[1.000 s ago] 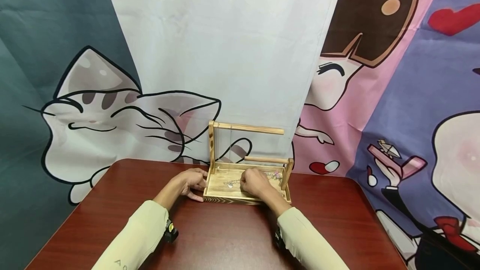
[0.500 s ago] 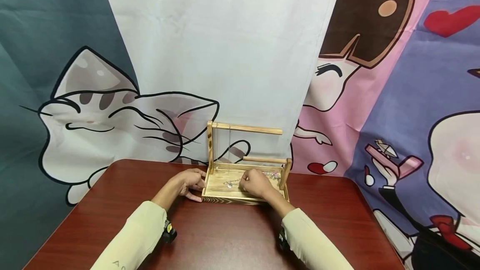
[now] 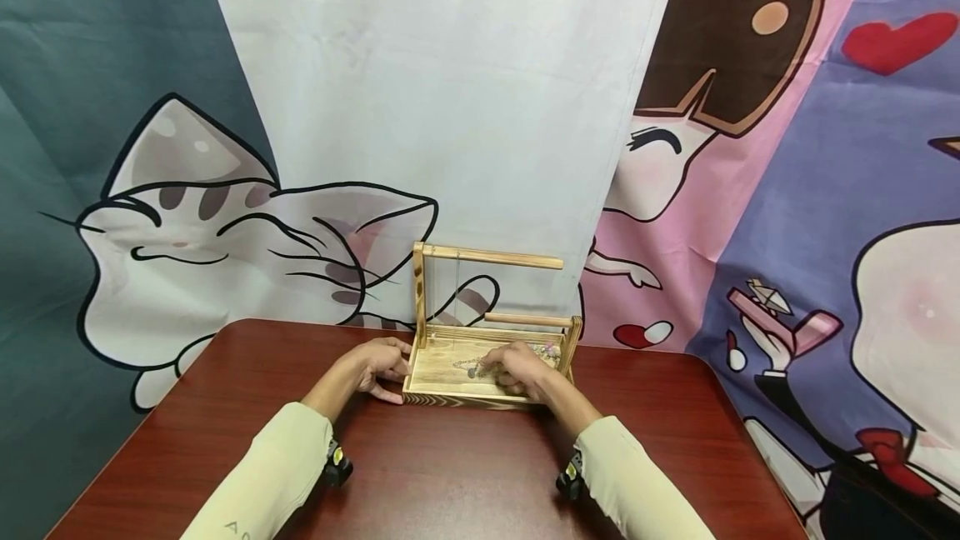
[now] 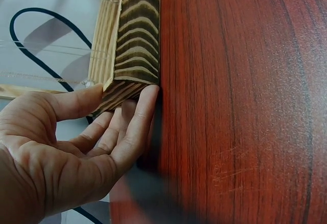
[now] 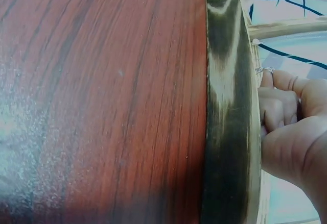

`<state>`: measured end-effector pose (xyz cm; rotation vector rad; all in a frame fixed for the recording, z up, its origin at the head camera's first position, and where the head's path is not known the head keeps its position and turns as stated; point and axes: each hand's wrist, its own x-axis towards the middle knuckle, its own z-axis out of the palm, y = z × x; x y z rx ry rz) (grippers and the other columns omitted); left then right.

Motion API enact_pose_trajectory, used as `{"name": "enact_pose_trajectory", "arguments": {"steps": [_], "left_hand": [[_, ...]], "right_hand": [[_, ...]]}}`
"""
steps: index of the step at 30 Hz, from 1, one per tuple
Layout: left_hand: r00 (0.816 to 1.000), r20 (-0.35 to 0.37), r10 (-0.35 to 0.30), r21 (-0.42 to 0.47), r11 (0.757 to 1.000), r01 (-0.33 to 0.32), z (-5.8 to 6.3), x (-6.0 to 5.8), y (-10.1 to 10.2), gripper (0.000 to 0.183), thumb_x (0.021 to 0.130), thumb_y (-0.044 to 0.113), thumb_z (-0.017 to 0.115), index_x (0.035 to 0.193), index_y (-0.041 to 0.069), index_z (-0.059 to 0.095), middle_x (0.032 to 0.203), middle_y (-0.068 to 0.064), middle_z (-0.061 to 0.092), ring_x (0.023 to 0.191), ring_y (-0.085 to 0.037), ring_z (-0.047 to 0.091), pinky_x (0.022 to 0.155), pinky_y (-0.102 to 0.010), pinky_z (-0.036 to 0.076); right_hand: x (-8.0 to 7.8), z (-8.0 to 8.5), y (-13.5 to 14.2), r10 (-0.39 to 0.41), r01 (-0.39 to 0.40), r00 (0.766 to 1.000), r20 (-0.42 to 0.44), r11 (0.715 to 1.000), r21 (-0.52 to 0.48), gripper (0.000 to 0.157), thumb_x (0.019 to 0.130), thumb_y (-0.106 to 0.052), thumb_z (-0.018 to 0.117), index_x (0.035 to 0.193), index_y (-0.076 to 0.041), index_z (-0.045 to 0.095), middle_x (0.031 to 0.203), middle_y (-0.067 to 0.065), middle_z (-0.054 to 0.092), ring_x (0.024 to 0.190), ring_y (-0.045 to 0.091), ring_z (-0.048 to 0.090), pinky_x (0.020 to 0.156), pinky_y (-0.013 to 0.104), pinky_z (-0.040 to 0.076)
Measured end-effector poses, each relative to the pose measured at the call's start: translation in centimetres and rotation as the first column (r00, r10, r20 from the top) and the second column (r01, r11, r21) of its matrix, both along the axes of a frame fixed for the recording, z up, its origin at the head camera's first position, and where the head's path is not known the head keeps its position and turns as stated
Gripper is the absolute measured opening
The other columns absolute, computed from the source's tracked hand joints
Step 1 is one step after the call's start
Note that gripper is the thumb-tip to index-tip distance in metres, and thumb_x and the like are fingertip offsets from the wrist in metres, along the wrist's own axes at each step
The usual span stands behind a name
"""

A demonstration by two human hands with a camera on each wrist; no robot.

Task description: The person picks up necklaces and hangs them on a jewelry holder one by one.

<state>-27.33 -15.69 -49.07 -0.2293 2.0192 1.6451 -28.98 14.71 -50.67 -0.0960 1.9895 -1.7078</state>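
A wooden jewellery stand has a shallow tray [image 3: 433, 377], with a tall bar and a lower bar above it. At the tray's left end my left hand [image 3: 384, 363] grips the corner, thumb on the rim [image 4: 106, 83] and fingers against the outer side. Over the tray, my right hand [image 3: 519, 369] reaches in with its index finger stretched out, the other fingers curled. That fingertip touches a thin chain [image 3: 459, 366] with a small round pendant [image 3: 472, 372], lying on the tray floor. In the right wrist view the chain [image 5: 264, 70] shows at the fingertip.
Fine chains [image 3: 457, 290] hang from the tall bar [image 3: 495, 256]. Small colourful jewellery [image 3: 549, 351] lies at the tray's right end, behind my right hand. The lower bar [image 3: 528, 320] is on the right. A printed cloth [image 3: 450, 107] hangs behind the red-brown table [image 3: 465, 473].
My right hand's index finger has straightened from a closed pinch, and the wrist has turned. The chain and pendant have shifted slightly right. My left hand stays on the tray.
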Motion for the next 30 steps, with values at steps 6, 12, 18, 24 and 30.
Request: {"name": "enact_pose_trajectory", "arguments": {"steps": [6,12,18,24,30], "left_hand": [[1.000,0.002,-0.009,0.001,1.000,0.009,0.1,0.1,0.0,0.059,0.099,-0.010,0.058,0.156,-0.002,0.044,0.127,-0.022,0.069,0.112,-0.030,0.072,0.088,-0.055,0.073],[1.000,0.002,-0.009,-0.001,1.000,0.009,0.1,0.1,0.0,0.059,0.099,-0.010,0.058,0.156,-0.001,0.044,0.127,-0.023,0.070,0.112,-0.030,0.072,0.088,-0.055,0.073],[1.000,0.007,-0.012,-0.007,1.000,0.012,0.1,0.0,0.0,0.058,0.100,-0.010,0.058,0.156,-0.001,0.045,0.130,-0.024,0.070,0.114,-0.031,0.072,0.088,-0.056,0.073],[1.000,0.010,-0.008,-0.009,1.000,0.008,0.1,0.0,0.0,0.058,0.101,-0.010,0.057,0.157,-0.001,0.044,0.129,-0.024,0.069,0.116,-0.031,0.072,0.088,-0.055,0.073],[1.000,0.009,-0.016,-0.002,1.000,0.016,0.0,-0.1,-0.2,0.059,0.101,-0.009,0.057,0.158,-0.001,0.044,0.127,-0.022,0.070,0.116,-0.031,0.071,0.089,-0.056,0.073]], "right_hand": [[0.0,0.3,0.5,0.024,-0.012,0.994,0.103,0.993,-0.118,0.017,0.108,-0.013,0.064,0.094,-0.005,0.069,0.054,-0.014,0.037,0.044,0.000,0.028,0.040,0.015,0.023],[0.0,1.0,0.9,0.070,-0.039,0.985,0.156,0.980,-0.193,0.026,0.112,-0.014,0.059,0.086,-0.016,0.058,0.056,-0.016,0.034,0.045,-0.002,0.030,0.040,0.013,0.023],[0.1,1.7,1.2,0.105,-0.065,0.979,0.173,0.973,-0.222,0.028,0.114,-0.015,0.057,0.086,-0.017,0.055,0.057,-0.015,0.032,0.045,-0.003,0.029,0.040,0.012,0.023],[0.4,2.3,1.4,0.086,-0.055,0.986,0.144,0.977,-0.206,0.030,0.113,-0.017,0.060,0.084,-0.018,0.054,0.058,-0.014,0.031,0.045,-0.002,0.029,0.040,0.013,0.023],[0.6,2.6,1.7,0.047,-0.020,0.991,0.125,0.977,-0.212,0.016,0.114,-0.018,0.060,0.098,-0.017,0.061,0.061,-0.014,0.030,0.047,-0.002,0.029,0.041,0.013,0.027]]}}
